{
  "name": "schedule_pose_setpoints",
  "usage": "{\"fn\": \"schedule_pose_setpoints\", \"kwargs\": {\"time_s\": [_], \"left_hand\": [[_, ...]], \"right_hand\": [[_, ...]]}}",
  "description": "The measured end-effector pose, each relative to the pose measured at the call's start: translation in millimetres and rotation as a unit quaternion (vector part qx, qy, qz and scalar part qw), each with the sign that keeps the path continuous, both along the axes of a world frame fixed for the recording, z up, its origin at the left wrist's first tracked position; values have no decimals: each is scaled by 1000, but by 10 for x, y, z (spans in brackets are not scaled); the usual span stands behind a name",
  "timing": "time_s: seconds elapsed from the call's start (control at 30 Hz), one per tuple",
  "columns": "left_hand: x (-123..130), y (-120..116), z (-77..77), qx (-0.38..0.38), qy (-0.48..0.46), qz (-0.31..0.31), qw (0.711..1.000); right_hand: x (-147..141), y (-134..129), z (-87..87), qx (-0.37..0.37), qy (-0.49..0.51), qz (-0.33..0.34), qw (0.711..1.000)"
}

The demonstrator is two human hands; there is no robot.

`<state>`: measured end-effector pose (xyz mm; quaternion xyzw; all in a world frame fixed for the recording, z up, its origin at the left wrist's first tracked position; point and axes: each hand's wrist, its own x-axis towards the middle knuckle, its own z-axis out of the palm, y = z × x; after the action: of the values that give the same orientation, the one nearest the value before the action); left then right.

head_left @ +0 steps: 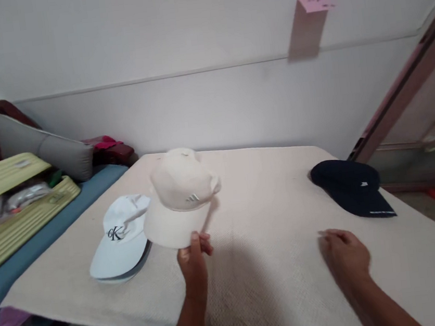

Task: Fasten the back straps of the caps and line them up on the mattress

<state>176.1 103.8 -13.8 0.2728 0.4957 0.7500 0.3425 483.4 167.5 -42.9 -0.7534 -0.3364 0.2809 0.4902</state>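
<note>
My left hand (194, 257) grips the brim of a cream cap (182, 182) with a small striped logo, and the cap is raised over the middle left of the table. Left of it, a white cap (122, 242) with black "CK" letters lies on the table, with another brim showing beneath its own. My right hand (345, 253) is low over the right part of the table, its fingers curled together; whether anything is between them is too small to make out. Beyond that hand a dark navy cap (348, 187) rests near the table's right edge.
A cream cloth covers the table (260, 194), which reaches back to a white wall (211, 108). At the left are a grey cushion (46, 146) and a yellow-green open case (22, 206) with packets. A pink note (317, 3) sticks to the wall.
</note>
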Motion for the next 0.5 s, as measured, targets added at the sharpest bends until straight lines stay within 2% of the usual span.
{"fn": "schedule_pose_setpoints", "kwargs": {"time_s": [0.07,0.17,0.23,0.3,0.37,0.43,0.5], "left_hand": [[280,-34,-81,-20,-7,-47,999],[577,-136,-196,-66,-27,-95,993],[696,-216,-253,-95,-27,-122,988],[774,-292,-298,-117,-17,-146,982],[834,-361,-348,-135,0,-172,976],[888,-426,-411,-151,27,-207,966],[939,-491,-484,-163,63,-247,953]], "right_hand": [[-375,-128,-4,10,78,77,994],[-907,-334,-66,16,197,201,959],[-1105,-415,-67,11,403,305,863],[-1130,-416,-1,20,506,352,788],[-1020,-339,111,42,561,377,736],[-852,-219,217,71,602,355,712],[-691,-107,276,89,623,309,713]]}}
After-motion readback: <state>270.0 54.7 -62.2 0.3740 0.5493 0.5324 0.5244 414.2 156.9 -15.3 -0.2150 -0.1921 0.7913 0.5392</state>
